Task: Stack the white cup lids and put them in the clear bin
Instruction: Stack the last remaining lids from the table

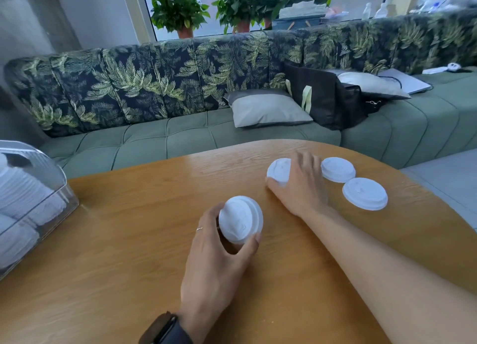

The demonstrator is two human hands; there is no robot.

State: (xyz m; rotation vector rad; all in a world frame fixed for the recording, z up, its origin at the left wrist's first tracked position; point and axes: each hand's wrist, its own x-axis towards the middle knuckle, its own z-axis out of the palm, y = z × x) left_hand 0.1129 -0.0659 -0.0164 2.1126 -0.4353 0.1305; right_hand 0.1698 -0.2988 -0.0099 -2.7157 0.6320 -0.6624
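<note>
On the wooden table (154, 214), the clear bin (33, 201) at the left edge holds white lids. Two loose lids (338, 169) (365, 194) lie right of the right hand (299, 186), whose spread fingers (307, 160) rest over a third lid (278, 170). The left hand (214, 256) pinches a small lid stack (241, 219) between thumb and fingers, tilted.
</note>
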